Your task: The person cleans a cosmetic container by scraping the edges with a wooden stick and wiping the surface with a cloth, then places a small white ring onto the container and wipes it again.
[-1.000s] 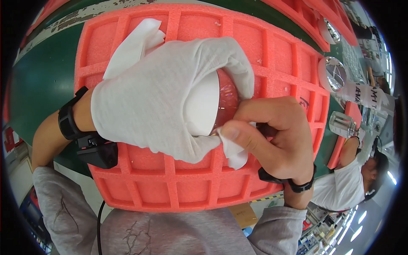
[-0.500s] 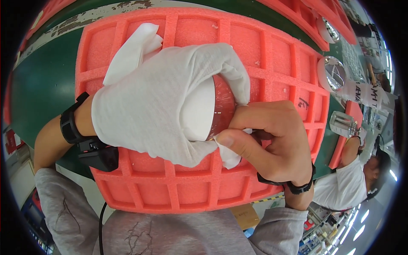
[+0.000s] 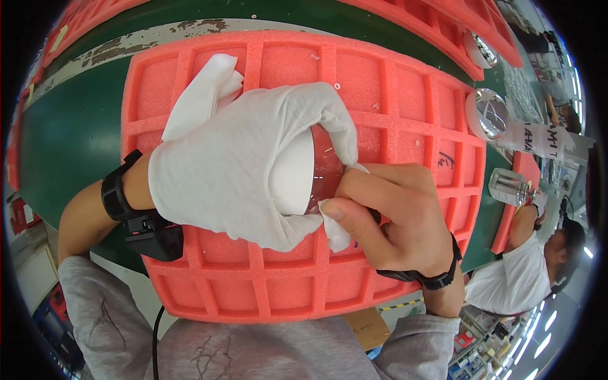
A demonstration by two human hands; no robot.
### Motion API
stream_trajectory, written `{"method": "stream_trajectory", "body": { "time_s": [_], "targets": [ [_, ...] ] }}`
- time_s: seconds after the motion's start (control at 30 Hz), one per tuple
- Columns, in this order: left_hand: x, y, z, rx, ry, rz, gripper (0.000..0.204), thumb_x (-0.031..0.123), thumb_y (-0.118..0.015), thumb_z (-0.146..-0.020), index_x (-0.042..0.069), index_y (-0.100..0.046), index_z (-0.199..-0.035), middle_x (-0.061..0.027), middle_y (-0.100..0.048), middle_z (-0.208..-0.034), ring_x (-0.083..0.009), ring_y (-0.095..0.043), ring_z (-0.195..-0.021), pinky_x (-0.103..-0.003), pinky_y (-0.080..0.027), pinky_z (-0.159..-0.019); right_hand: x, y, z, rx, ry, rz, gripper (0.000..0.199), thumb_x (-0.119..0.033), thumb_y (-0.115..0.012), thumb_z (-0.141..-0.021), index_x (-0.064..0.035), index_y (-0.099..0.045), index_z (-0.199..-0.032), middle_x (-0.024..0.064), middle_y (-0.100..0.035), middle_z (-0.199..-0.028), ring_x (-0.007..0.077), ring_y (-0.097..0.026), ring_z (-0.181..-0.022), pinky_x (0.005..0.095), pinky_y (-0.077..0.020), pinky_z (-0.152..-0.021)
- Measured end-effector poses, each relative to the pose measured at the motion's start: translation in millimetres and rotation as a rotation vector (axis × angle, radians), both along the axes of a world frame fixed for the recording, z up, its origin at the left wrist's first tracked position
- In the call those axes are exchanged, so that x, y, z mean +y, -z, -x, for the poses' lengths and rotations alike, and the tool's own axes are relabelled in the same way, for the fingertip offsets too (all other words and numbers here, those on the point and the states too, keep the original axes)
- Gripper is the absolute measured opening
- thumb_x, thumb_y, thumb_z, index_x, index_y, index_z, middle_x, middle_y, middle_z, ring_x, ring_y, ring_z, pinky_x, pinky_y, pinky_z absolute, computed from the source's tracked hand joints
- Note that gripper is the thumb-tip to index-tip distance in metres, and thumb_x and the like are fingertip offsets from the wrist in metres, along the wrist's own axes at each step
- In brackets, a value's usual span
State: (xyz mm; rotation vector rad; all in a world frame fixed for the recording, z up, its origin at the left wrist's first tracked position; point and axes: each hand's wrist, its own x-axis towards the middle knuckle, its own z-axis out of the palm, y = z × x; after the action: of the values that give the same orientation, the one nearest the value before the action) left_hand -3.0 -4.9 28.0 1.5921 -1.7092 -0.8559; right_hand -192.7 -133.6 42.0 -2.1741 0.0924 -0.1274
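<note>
A white glove covers my left hand (image 3: pixel 215 174), which curls round a round, glossy glass piece (image 3: pixel 325 168). One part of its face looks white and the other dark red; whether these are reflections I cannot tell. My bare right hand (image 3: pixel 402 215) pinches a small white wipe (image 3: pixel 337 235) between thumb and forefinger at the glass's right edge. The glass's left side is hidden by the gloved fingers. Both hands are above a red foam tray (image 3: pixel 254 253) with square compartments. Folded white wipes (image 3: pixel 199 95) lie on the tray beyond my left wrist.
The tray rests on a green table (image 3: pixel 79 126). To the right are a mirrored round piece (image 3: pixel 487 114), a roll in printed wrap (image 3: pixel 538 139) and a clear jar (image 3: pixel 506 187). More red foam trays (image 3: pixel 437 31) stand at the back. Another person (image 3: pixel 519 272) works at the right.
The view has shifted, so the tray sits slightly lower in it. My right hand's pinch remains at the glass's edge, moved slightly left along with the glass. Both holds are unchanged.
</note>
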Motion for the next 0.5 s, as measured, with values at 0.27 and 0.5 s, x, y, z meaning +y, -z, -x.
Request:
{"method": "stream_trajectory", "body": {
  "time_s": [0.27,0.5],
  "targets": [
    [2.1,-2.7,0.4,-0.065,-0.034,-0.065,0.045,0.016,-0.081,-0.058,0.015,-0.056,-0.096,0.0041,-0.062,-0.095,-0.0122,-0.062,-0.081,-0.027,-0.034,-0.077,9.1,0.0,-2.6,0.008,0.102,-0.080,0.011,-0.003,-0.073,-0.084,0.0003,-0.064,-0.078,0.0100,-0.055,-0.063,0.0243,-0.052,-0.051,0.0332,-0.0361,-0.047],
    [0.5,-6.8,-0.1,-0.036,-0.033,-0.100,0.047,0.020,-0.082,-0.058,0.014,-0.057,-0.097,0.0034,-0.062,-0.097,-0.0128,-0.062,-0.083,-0.028,-0.034,-0.079,-6.9,-5.1,-2.2,0.005,-0.045,0.032,0.010,-0.003,-0.069,-0.087,0.0009,-0.065,-0.080,0.0088,-0.060,-0.067,0.0208,-0.056,-0.055,0.0314,-0.0392,-0.048]
  ]
}}
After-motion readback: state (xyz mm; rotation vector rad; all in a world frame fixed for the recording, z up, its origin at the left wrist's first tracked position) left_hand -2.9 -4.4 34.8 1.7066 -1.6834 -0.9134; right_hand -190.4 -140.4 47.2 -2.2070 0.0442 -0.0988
